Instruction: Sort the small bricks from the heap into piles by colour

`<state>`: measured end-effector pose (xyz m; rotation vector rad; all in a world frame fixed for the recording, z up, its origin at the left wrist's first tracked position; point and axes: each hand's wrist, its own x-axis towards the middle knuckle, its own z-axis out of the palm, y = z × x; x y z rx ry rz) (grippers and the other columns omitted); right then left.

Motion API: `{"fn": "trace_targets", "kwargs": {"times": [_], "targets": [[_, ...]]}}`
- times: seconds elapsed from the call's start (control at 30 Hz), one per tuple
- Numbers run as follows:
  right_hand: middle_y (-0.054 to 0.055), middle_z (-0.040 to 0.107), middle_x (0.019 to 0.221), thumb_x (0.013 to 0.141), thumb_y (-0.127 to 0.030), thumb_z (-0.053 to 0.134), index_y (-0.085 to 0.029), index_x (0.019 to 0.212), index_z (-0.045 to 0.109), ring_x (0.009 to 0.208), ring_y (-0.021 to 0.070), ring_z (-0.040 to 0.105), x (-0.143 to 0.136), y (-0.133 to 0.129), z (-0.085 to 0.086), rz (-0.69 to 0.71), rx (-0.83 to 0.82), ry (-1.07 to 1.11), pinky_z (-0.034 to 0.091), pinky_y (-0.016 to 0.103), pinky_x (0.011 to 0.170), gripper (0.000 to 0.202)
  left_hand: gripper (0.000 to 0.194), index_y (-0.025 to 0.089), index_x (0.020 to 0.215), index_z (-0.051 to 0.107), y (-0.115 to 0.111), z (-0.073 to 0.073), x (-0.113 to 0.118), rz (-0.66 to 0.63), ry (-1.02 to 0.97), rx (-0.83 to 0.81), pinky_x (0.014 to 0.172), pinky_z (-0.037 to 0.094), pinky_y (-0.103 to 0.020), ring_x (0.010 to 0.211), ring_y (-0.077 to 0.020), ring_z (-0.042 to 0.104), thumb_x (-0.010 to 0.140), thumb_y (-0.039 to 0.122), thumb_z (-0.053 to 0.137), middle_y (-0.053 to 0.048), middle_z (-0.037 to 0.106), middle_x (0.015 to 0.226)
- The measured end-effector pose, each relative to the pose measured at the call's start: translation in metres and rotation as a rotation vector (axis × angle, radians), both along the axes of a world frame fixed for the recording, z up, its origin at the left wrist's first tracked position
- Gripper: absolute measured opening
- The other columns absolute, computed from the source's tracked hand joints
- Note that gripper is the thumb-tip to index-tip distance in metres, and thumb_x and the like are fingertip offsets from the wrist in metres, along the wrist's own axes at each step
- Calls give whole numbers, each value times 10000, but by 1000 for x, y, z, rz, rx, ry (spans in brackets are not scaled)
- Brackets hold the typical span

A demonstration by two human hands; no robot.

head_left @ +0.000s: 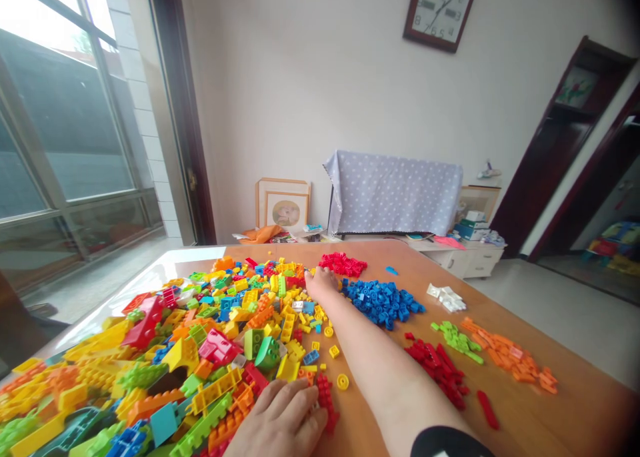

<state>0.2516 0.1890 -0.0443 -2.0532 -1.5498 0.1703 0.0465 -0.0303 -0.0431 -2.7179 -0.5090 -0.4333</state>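
Observation:
Mixed toy bricks (215,343) of many colours cover the table's left half. At the near edge of this heap, my left hand (283,417) lies palm down, fingers spread, beside some red bricks (326,400). My right hand (323,285) reaches to the far middle, between the mixed heap and a pile of blue bricks (383,302). Its fingers are bent among small bricks, and what they hold, if anything, is too small to tell. A pinkish-red pile (343,264) sits just beyond it.
Right of my forearm are dark red bricks (440,370), lime green bricks (457,341), orange bricks (510,353) and white pieces (447,297) on the wooden table (560,417). A cloth-covered object (395,193) stands behind the table.

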Motion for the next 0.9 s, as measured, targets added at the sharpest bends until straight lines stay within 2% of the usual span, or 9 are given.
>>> {"fn": "trace_targets", "kwargs": {"times": [0.13,0.23,0.33,0.43,0.6,0.67,0.8,0.9], "targets": [[132,667,1326,1023,-510,389,-236,1251,643,1276,267,561,-14,-6,-2,74,45,-12,392,406,1077,438,320,288,1242,661,0,2,0,3,2,-88,973,489,-329,1153,-225,637,971,453,619,-21,709,1238],[143,637,1379,1018,-512,405,-240,1242,645,1377,318,467,-15,-8,-2,37,48,-16,317,507,1131,426,355,297,1264,655,0,2,-1,15,-3,-154,988,479,-336,1183,-239,623,972,491,600,-24,700,1271],[202,614,1391,1006,-493,432,-190,1213,664,1364,371,475,-6,-6,-2,-12,4,-2,357,551,1082,434,367,304,1283,648,1,1,-3,16,-16,-198,1009,464,-333,1194,-238,613,963,482,619,-26,694,1282],[208,628,1358,1004,-497,431,-172,1202,671,1300,356,536,0,-6,-3,4,-4,5,415,502,1033,449,380,312,1296,641,0,1,-3,13,-21,-220,1029,449,-324,1204,-232,605,952,472,642,-26,685,1300],[130,657,1331,1043,-481,352,-215,1263,636,1255,250,568,-14,-18,-1,92,98,-7,427,353,1024,447,369,297,1280,643,-1,1,-1,34,-5,-239,1021,458,-349,1211,-245,606,942,445,656,-19,686,1293],[116,670,1314,1037,-498,367,-232,1248,642,1259,259,563,-19,-26,-2,104,118,-20,398,380,1060,437,400,294,1284,640,-1,3,0,43,14,-273,1032,459,-361,1228,-256,600,915,442,688,-23,678,1313],[146,652,1340,1017,-533,405,-229,1208,670,1307,333,527,-17,-42,-6,67,103,-42,323,507,1119,446,470,296,1321,629,-3,10,0,51,62,-354,1068,451,-390,1270,-279,586,876,414,722,-35,654,1373],[189,643,1335,1012,-534,412,-187,1203,680,1296,356,533,-13,-51,-7,54,86,-50,352,512,1098,478,518,298,1342,631,-6,16,0,87,62,-429,1089,445,-415,1296,-299,572,840,362,738,-46,640,1399]]}}
